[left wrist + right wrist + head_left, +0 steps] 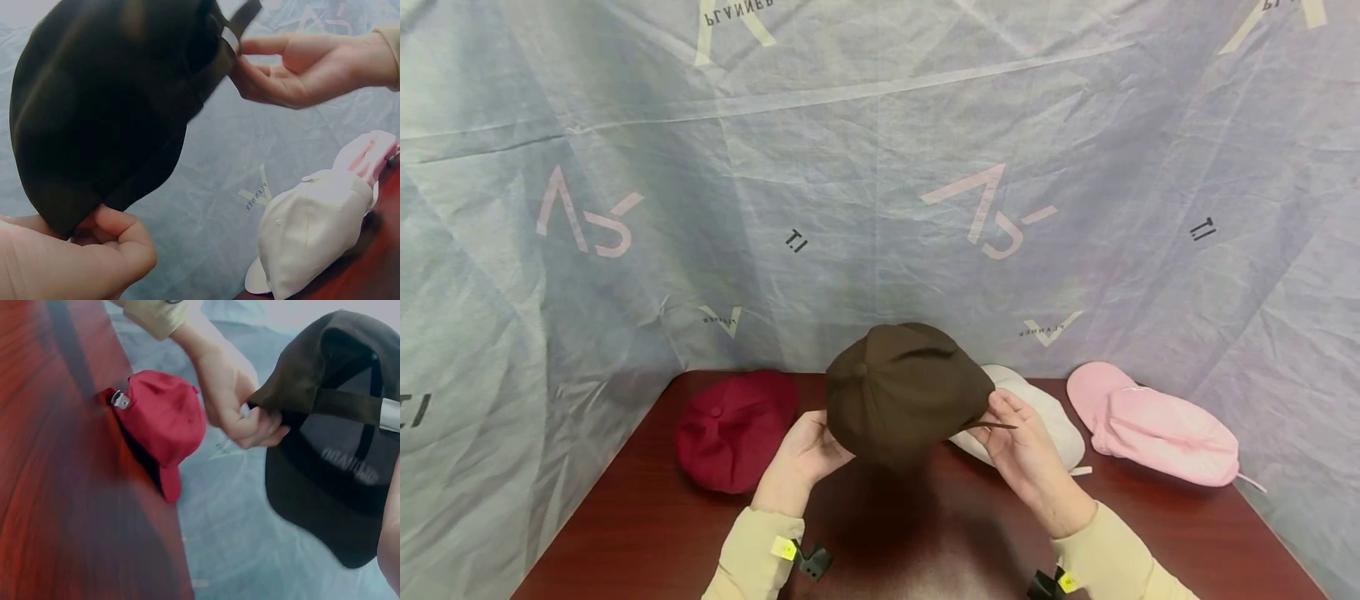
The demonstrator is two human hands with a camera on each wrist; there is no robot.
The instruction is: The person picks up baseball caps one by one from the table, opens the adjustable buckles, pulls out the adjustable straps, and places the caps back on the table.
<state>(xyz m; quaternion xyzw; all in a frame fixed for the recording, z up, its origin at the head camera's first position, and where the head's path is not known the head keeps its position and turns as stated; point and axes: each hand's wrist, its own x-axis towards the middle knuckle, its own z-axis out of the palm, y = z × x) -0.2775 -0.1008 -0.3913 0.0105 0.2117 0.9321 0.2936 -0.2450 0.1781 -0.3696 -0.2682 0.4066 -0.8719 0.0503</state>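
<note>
A dark brown baseball cap (902, 387) hangs in the air above the table, between both hands. My left hand (801, 458) pinches the cap's lower edge on the left; curled fingers (119, 234) show there in the left wrist view. At the opposite edge, near the back strap (350, 406) with its metal buckle, my right hand (1026, 450) grips the cap between thumb and fingers. The right wrist view looks into the hollow of the cap, where pale lettering shows on the inside. Only part of the right hand (390, 531) appears in that view.
On the dark red wooden table (625, 517) lie a red cap (730, 429) at left, a white cap (1052, 421) partly hidden behind the right hand, and a pink cap (1172, 433) at right. A grey printed cloth (865, 167) hangs behind and at the sides.
</note>
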